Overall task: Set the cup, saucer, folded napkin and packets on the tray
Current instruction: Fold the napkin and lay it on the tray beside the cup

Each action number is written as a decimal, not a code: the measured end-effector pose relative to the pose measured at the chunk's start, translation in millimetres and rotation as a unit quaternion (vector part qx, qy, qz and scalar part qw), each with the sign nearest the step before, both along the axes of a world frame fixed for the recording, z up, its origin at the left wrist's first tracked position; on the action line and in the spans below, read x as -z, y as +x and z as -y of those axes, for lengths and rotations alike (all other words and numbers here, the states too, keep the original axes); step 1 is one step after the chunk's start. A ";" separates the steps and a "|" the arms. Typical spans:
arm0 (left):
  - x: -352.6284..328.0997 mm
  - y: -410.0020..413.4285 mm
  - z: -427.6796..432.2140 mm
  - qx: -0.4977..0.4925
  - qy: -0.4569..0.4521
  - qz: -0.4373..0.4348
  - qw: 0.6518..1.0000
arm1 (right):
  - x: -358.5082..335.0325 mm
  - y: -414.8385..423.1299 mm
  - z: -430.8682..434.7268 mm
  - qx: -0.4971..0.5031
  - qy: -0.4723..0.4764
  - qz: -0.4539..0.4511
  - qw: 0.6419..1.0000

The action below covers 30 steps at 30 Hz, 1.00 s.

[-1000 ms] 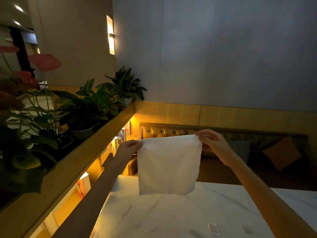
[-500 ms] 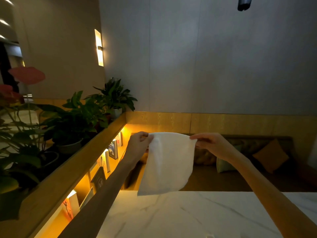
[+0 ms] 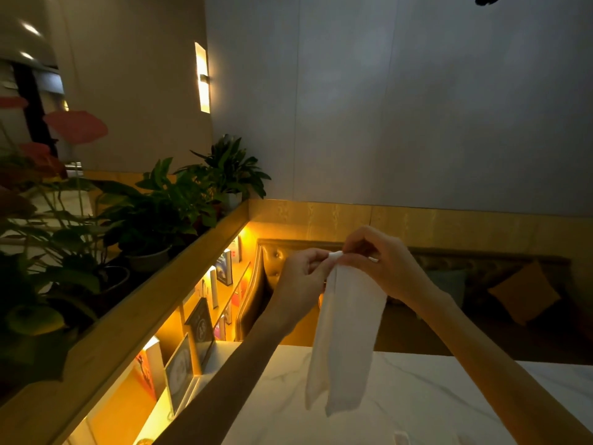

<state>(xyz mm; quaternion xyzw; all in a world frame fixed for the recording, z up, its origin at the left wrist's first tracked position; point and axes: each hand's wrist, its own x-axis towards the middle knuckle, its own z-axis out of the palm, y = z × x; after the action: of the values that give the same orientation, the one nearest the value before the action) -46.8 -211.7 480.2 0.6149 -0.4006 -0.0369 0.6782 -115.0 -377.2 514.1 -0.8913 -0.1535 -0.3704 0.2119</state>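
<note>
Both hands meet at the top of a thin white paper napkin [image 3: 345,332], the left hand [image 3: 303,284] and right hand [image 3: 382,264] pinching its upper corners together between thumb and fingertips, so the sheet hangs doubled in a long strip straight down from the grip. Its loose bottom ends dangle just over the far edge of the white marble tabletop [image 3: 417,396] below the hands. My guess is the fold goes crooked from here: the two hanging layers already don't line up at the bottom, and paper this limp will twist or slip if one pinch loosens while the fingers regrip. No tray, cup, saucer or packets in view, so can't say where it has to land. Room-wise, it's open air right of the grip and plenty of bare marble underneath; left of the grip the lit wooden bookshelf ledge [image 3: 154,303] with potted green plants [image 3: 160,213] runs close alongside the left forearm.
</note>
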 end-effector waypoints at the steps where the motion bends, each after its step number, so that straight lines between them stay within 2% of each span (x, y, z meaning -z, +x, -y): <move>1: -0.3 -1.7 -2.1 -0.001 0.000 -0.002 1.000 | -0.1 -0.8 -2.5 0.000 0.008 0.006 1.000; 8: -2.7 -9.9 -12.2 0.010 0.001 -0.013 1.000 | -1.6 -7.4 -23.5 -0.013 0.079 0.005 0.997; 13: -8.3 -16.4 -16.6 0.067 -0.013 -0.007 0.998 | -7.4 -11.9 -26.8 -0.011 0.133 0.018 0.991; 22: -8.6 -18.1 -4.5 0.037 -0.019 0.005 0.999 | -11.5 -11.3 -17.8 0.034 0.100 -0.004 0.994; 30: -10.2 -17.9 0.4 0.066 -0.015 -0.025 0.997 | -18.6 -11.0 -13.6 0.050 0.037 -0.066 0.996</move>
<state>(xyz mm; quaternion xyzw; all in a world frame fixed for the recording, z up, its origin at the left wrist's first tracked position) -64.7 -212.0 490.4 0.5759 -0.4237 -0.0904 0.6933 -126.0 -363.6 532.6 -0.9119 -0.0802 -0.3262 0.2356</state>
